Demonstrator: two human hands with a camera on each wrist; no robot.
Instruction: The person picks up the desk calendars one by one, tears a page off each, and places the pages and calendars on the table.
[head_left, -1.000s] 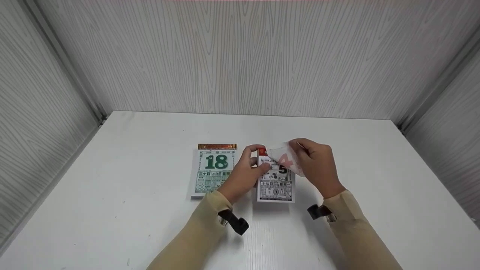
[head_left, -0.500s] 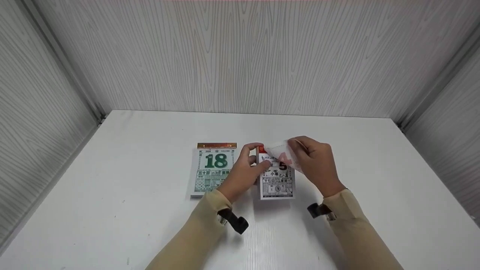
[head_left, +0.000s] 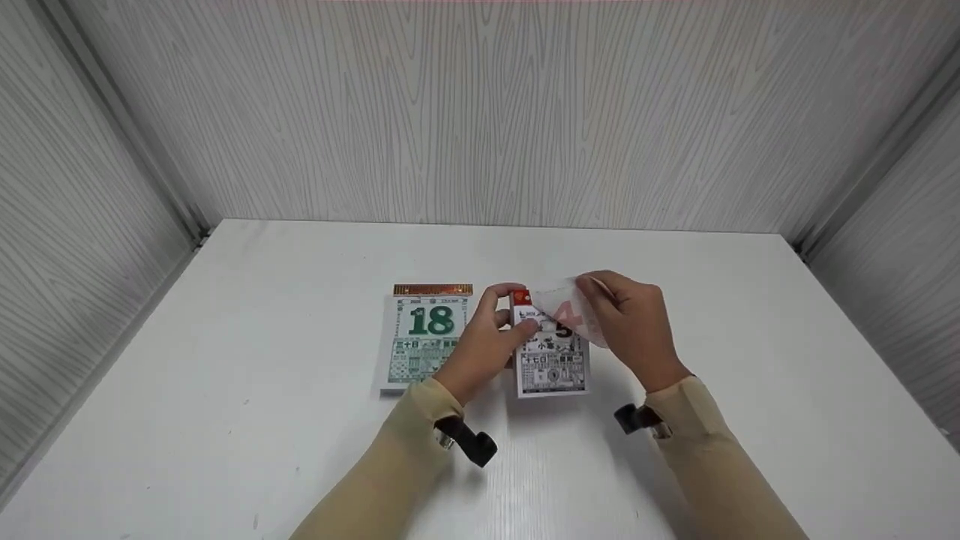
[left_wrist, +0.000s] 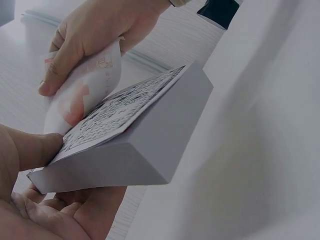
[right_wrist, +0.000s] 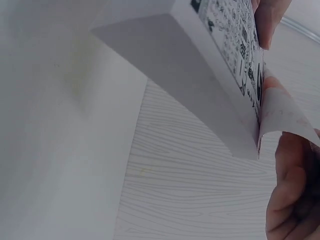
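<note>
Head view: on the white table (head_left: pixel 225 390), two tear-off calendar blocks side by side, well inside the grey wood-grain walls (head_left: pixel 480 112); green "18" calendar (head_left: pixel 424 337) lying flat at left, untouched, just beside the left hand (head_left: pixel 484 349); black-print calendar block (head_left: pixel 551 360) at centre, its near end on the table, its far end between both hands; left hand's thumb pressed on the upper face of the block, fingers curled round its left edge near the red header; right hand (head_left: pixel 634 326) pinching the loose top sheet (head_left: pixel 570 311), a thin leaf with a faint red "4", peeled up and curled back to the right, a black "5" showing beneath; tan sleeves (head_left: pixel 705 450) with a black clip at each wrist.

Left wrist view: block (left_wrist: pixel 140 145) tilted, thick grey side toward the camera; left hand (left_wrist: pixel 45 200) clamped on it, thumb on the printed top, fingers under the lower edge; sheet (left_wrist: pixel 87 82) bowed upward, still joined at the far end; right hand (left_wrist: pixel 95 35) above, fingertips together on the sheet's edge.

Right wrist view: block (right_wrist: pixel 200 65) seen from below its side, one fingertip of the left hand (right_wrist: pixel 267 22) on the printed face; sheet (right_wrist: pixel 285 112) curling off the corner; right hand (right_wrist: pixel 295 190) partly out of frame, fingers curled, grip point not clear here.

No containers on the table.
</note>
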